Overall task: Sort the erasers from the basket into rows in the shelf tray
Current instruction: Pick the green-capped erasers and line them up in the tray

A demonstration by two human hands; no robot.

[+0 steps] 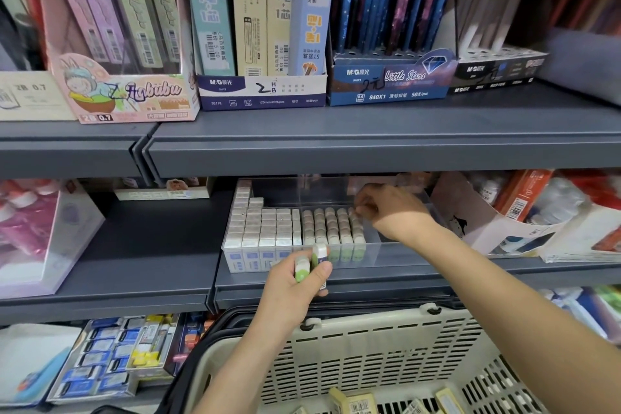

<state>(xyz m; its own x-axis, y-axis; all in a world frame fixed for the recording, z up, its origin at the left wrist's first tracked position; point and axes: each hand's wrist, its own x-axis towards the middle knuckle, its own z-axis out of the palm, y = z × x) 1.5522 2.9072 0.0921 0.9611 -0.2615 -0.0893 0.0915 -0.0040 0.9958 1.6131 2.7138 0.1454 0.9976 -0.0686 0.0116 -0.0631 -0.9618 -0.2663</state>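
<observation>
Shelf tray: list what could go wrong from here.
1. The right hand works at the back of the rightmost eraser row; beside it the shelf tray has open space, so a nudge could tip that row sideways.
2. The left hand grips several erasers at once; one might slip toward the basket.

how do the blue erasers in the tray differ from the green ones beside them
The blue erasers have blue sleeves and square-cut tops; the green erasers have green sleeves and rounded tops. The blue erasers fill the left of the tray; the green erasers sit to their right. Both stand upright in rows.
</observation>
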